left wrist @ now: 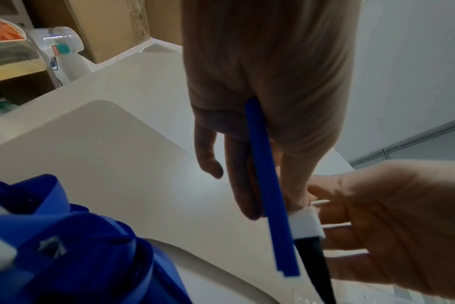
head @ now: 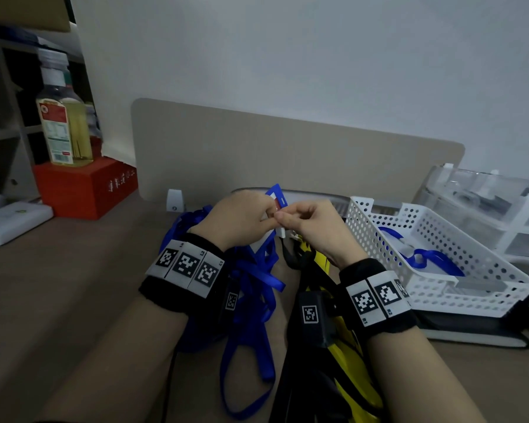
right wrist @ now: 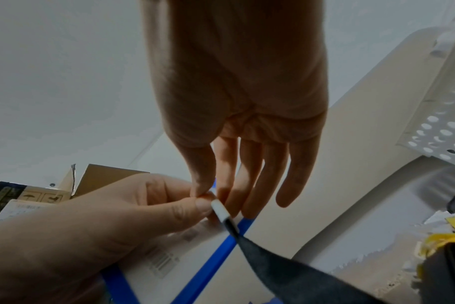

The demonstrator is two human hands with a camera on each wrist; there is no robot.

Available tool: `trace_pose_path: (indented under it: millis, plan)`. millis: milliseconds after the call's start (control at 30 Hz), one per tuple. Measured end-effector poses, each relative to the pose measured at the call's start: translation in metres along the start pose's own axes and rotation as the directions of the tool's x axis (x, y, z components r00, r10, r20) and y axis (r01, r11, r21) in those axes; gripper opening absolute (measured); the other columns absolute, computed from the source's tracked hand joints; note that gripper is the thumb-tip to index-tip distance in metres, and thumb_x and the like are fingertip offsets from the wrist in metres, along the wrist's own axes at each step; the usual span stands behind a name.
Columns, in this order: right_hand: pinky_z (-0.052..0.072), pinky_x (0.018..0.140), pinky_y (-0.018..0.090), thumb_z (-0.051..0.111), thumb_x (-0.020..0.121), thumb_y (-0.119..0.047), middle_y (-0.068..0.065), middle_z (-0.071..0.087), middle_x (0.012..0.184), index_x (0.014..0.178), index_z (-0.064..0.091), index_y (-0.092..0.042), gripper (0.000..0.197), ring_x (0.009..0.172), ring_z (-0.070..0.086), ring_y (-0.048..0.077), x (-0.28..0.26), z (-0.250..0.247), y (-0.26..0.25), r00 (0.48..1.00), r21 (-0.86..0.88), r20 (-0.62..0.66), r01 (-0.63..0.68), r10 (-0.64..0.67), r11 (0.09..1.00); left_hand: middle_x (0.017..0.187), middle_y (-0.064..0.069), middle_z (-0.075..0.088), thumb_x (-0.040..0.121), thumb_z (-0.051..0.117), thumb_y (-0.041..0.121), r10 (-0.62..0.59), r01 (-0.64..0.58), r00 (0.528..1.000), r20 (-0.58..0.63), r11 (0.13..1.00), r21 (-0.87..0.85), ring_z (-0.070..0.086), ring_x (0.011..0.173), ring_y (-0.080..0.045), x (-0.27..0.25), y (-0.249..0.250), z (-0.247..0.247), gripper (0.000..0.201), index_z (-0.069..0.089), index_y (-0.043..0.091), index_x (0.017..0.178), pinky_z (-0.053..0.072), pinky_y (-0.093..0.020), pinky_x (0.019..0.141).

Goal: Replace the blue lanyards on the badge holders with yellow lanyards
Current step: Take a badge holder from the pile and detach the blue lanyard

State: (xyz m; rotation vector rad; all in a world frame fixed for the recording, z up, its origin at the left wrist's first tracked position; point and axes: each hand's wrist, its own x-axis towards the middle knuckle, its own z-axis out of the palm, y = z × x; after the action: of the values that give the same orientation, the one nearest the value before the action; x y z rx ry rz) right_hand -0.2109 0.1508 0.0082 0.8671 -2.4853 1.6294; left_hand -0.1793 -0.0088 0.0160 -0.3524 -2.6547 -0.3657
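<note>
Left hand: my left hand (head: 242,216) sat just left of centre in the head view, raised above the desk, fingers and thumb closed on the blue badge holder (head: 278,196). In the left wrist view the holder (left wrist: 270,185) showed edge-on, running down the middle of the frame between the fingers.

Right hand: my right hand (head: 313,227) met the left at frame centre, thumb and forefinger pinching the white clip (head: 281,232) against the holder's edge. The other fingers were loosely extended in the right wrist view.

Clip: white, small (right wrist: 220,209); a dark strap (right wrist: 286,267) ran from it toward the lower right of that frame.

Card: a white card with a barcode (right wrist: 164,261) lay inside the holder's blue frame, lower centre of the right wrist view.

Blue lanyards: a loose tangle (head: 251,300) on the desk under my left wrist, lower centre.

Yellow lanyards: a yellow and black bundle (head: 345,355) under my right wrist, lower centre right.

Basket: white perforated basket (head: 440,303) at right, one blue lanyard (head: 431,257) inside it.

Surroundings: beige divider panel (head: 287,154) behind the hands; bottle (head: 63,117) on a red box (head: 86,187) at upper left.
</note>
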Motion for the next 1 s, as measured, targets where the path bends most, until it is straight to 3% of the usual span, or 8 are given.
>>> trace_pose_path:
  millis: [200, 267, 367, 533, 633, 700, 800, 1000]
  plan:
    - [0.052, 0.082, 0.047, 0.067, 0.087, -0.034, 0.018, 0.071, 0.083, 0.080, 0.077, -0.011, 0.026, 0.084, 0.065, 0.033, 0.002, 0.001, 0.003, 1.000, -0.098, -0.028, -0.005, 0.002, 0.995, 0.108, 0.004, 0.063, 0.094, 0.053, 0.041, -0.012, 0.011, 0.999, 0.040, 0.999, 0.035, 0.055, 0.094, -0.011, 0.002, 0.000, 0.003, 0.026, 0.066, 0.020, 0.104, 0.033, -0.024, 0.073]
    - [0.051, 0.069, 0.042, 0.066, 0.088, -0.035, 0.016, 0.069, 0.075, 0.074, 0.075, -0.013, 0.028, 0.068, 0.060, 0.023, 0.002, 0.002, 0.004, 1.000, -0.157, -0.029, 0.004, -0.009, 0.988, 0.108, 0.004, 0.063, 0.093, 0.053, 0.043, -0.025, 0.023, 0.998, 0.053, 0.999, 0.044, 0.055, 0.096, -0.012, 0.003, -0.001, 0.003, 0.028, 0.065, 0.020, 0.105, 0.034, -0.025, 0.074]
    - [0.038, 0.054, 0.022, 0.063, 0.091, -0.030, 0.001, 0.056, 0.058, 0.068, 0.070, -0.013, 0.030, 0.050, 0.044, 0.003, 0.002, 0.002, 0.003, 1.000, -0.233, -0.029, -0.006, -0.001, 0.973, 0.105, 0.004, 0.062, 0.093, 0.052, 0.045, -0.040, 0.037, 0.997, 0.072, 0.998, 0.052, 0.054, 0.092, -0.011, 0.002, -0.003, 0.004, 0.030, 0.065, 0.020, 0.103, 0.034, -0.026, 0.072]
    - [0.030, 0.044, 0.012, 0.063, 0.092, -0.029, -0.002, 0.048, 0.054, 0.074, 0.070, 0.000, 0.034, 0.040, 0.038, 0.000, 0.001, 0.001, 0.004, 0.999, -0.217, -0.031, -0.017, 0.010, 0.976, 0.092, 0.006, 0.058, 0.094, 0.049, 0.048, -0.025, 0.021, 0.997, 0.071, 0.998, 0.053, 0.053, 0.085, -0.012, 0.001, -0.005, 0.004, 0.032, 0.064, 0.019, 0.092, 0.030, -0.025, 0.064]
    - [0.031, 0.046, 0.011, 0.063, 0.092, -0.028, -0.003, 0.047, 0.051, 0.065, 0.067, -0.007, 0.035, 0.041, 0.039, 0.000, 0.001, 0.001, 0.002, 0.999, -0.203, -0.037, -0.002, -0.006, 0.979, 0.090, 0.006, 0.059, 0.094, 0.049, 0.050, -0.036, 0.034, 0.998, 0.043, 0.998, 0.053, 0.052, 0.081, -0.011, 0.001, -0.006, 0.004, 0.036, 0.065, 0.019, 0.087, 0.028, -0.023, 0.057]
    - [0.035, 0.052, 0.016, 0.063, 0.092, -0.027, 0.006, 0.053, 0.055, 0.062, 0.066, -0.008, 0.036, 0.049, 0.043, 0.003, 0.001, 0.002, 0.002, 0.998, -0.155, -0.062, 0.012, -0.022, 0.988, 0.086, 0.006, 0.059, 0.093, 0.049, 0.051, -0.050, 0.049, 0.999, 0.010, 0.998, 0.043, 0.052, 0.078, -0.012, 0.001, -0.006, 0.004, 0.037, 0.066, 0.020, 0.083, 0.031, -0.026, 0.058]
    - [0.042, 0.056, 0.018, 0.063, 0.092, -0.023, 0.022, 0.060, 0.066, 0.072, 0.068, 0.004, 0.034, 0.059, 0.050, 0.013, 0.002, 0.005, 0.004, 0.993, -0.055, -0.115, 0.017, -0.023, 0.998, 0.075, 0.012, 0.054, 0.094, 0.051, 0.047, -0.070, 0.070, 0.997, -0.026, 0.998, 0.000, 0.049, 0.072, -0.011, 0.001, -0.008, 0.004, 0.033, 0.066, 0.019, 0.082, 0.034, -0.028, 0.063]
    - [0.054, 0.068, 0.023, 0.063, 0.091, -0.009, 0.014, 0.068, 0.071, 0.094, 0.072, -0.001, 0.012, 0.059, 0.060, 0.011, 0.002, 0.009, 0.003, 0.996, 0.098, -0.087, 0.012, -0.004, 0.995, 0.089, 0.008, 0.061, 0.095, 0.048, 0.042, -0.025, 0.024, 0.999, -0.047, 0.999, -0.031, 0.056, 0.083, -0.014, 0.003, -0.009, 0.006, 0.026, 0.067, 0.025, 0.092, 0.040, -0.030, 0.066]
